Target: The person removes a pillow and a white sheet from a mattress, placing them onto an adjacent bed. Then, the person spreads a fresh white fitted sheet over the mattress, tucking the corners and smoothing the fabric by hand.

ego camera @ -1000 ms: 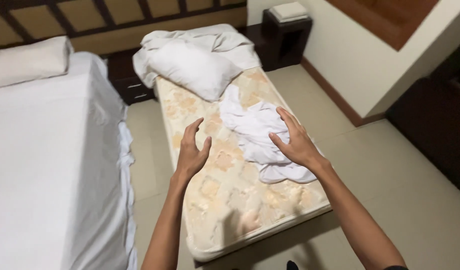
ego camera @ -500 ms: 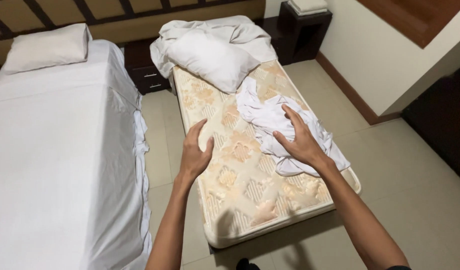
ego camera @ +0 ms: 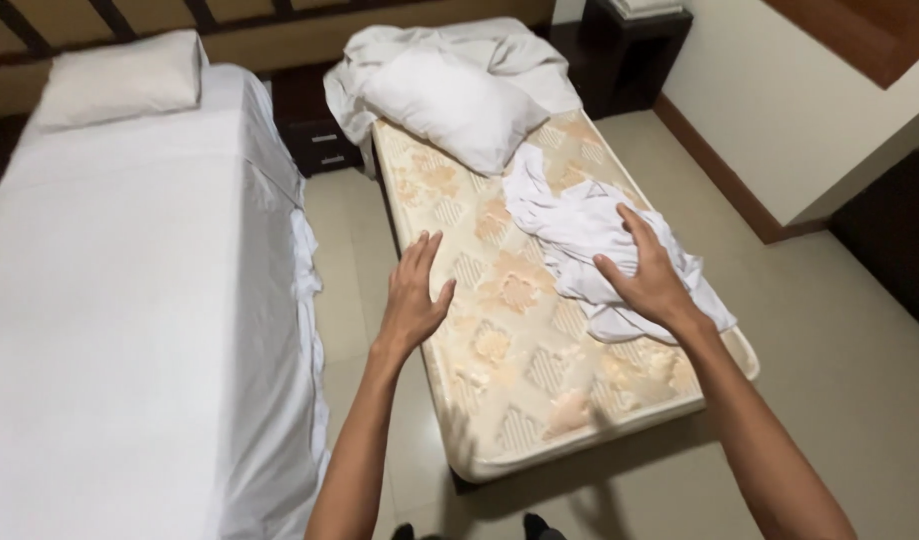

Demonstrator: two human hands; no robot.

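A bare mattress with a beige and orange flower pattern stands in front of me. A crumpled white sheet lies on its right half. My right hand reaches over that sheet with fingers spread, just above or touching it, holding nothing. My left hand hovers open over the mattress's left edge, fingers apart and empty. At the head of the mattress lies a white pillow on a bunched white cover.
A made bed with a white sheet and a pillow fills the left side. A narrow tiled gap separates the two beds. A dark nightstand stands between them, another dark cabinet at the far right corner.
The view has shifted, so both beds sit lower and further right in frame. My hands stay raised and open, the right one still over the crumpled sheet.
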